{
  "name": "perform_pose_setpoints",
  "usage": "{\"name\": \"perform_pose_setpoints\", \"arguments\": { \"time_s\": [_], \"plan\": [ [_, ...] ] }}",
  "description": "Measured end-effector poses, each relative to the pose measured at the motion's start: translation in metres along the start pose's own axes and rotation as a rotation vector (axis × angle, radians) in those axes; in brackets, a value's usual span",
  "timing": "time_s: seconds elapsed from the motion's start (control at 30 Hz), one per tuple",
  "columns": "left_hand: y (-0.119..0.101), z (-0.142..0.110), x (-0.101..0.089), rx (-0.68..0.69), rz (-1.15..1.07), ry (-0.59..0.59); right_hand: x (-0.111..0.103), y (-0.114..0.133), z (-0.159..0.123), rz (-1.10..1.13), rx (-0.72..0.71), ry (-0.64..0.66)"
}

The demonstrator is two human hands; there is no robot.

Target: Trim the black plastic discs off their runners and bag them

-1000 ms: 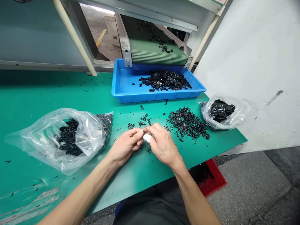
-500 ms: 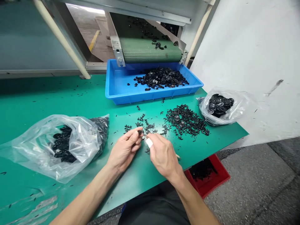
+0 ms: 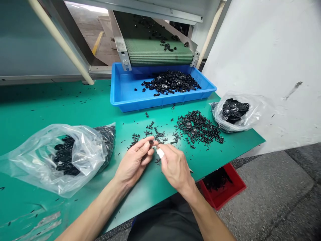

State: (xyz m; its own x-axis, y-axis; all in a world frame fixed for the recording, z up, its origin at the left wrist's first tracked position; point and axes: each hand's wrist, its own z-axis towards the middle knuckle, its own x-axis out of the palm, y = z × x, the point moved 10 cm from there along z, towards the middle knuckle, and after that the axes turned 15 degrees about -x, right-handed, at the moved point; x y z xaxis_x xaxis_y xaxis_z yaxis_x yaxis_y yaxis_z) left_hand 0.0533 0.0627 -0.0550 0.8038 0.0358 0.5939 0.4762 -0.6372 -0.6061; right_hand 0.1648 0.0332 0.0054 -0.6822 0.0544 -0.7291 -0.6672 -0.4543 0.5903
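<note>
Near the front of the green table, my left hand (image 3: 134,162) pinches a small black plastic part (image 3: 151,142) between thumb and fingertips. Close against it, my right hand (image 3: 177,165) is closed round a slim, pen-like tool (image 3: 191,171); its rear end pokes out behind the hand, and its thin tip meets or nearly meets the part. Something white (image 3: 160,153) covers my right thumb tip. Just beyond my hands lie loose black sprue scraps (image 3: 159,134). A larger heap of thin black sprue pieces (image 3: 198,129) spreads to the right, with a few round parts in it.
Under the end of a green conveyor belt (image 3: 160,57) sits a blue tray (image 3: 163,106) of black parts. Clear plastic bags of black pieces stand left (image 3: 85,164) and right (image 3: 255,107). Below the table's right edge is a red bin (image 3: 229,197); a white wall (image 3: 263,60) borders the right.
The tool's tip has come closer to the black part as my hands draw slightly together. The whole view has shifted a little; the bags, tray and heaps stay put.
</note>
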Motion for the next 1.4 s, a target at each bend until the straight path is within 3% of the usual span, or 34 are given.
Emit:
{"name": "perform_pose_setpoints", "arguments": {
  "time_s": [0.47,0.97,1.13,1.4],
  "plan": [
    [0.001,-0.001,0.003,0.044,0.066,0.008,-0.005,0.006,-0.001,-0.164,-0.002,0.002],
    [0.005,-0.004,0.000,0.081,0.066,-0.091,0.003,0.012,0.003,-0.356,0.028,-0.022],
    [0.001,-0.009,-0.006,0.129,0.119,-0.190,0.005,0.012,0.005,-0.255,0.052,0.037],
    [0.000,-0.007,-0.003,0.165,0.244,-0.155,0.008,-0.016,0.007,0.163,0.175,0.082]
  ]
}}
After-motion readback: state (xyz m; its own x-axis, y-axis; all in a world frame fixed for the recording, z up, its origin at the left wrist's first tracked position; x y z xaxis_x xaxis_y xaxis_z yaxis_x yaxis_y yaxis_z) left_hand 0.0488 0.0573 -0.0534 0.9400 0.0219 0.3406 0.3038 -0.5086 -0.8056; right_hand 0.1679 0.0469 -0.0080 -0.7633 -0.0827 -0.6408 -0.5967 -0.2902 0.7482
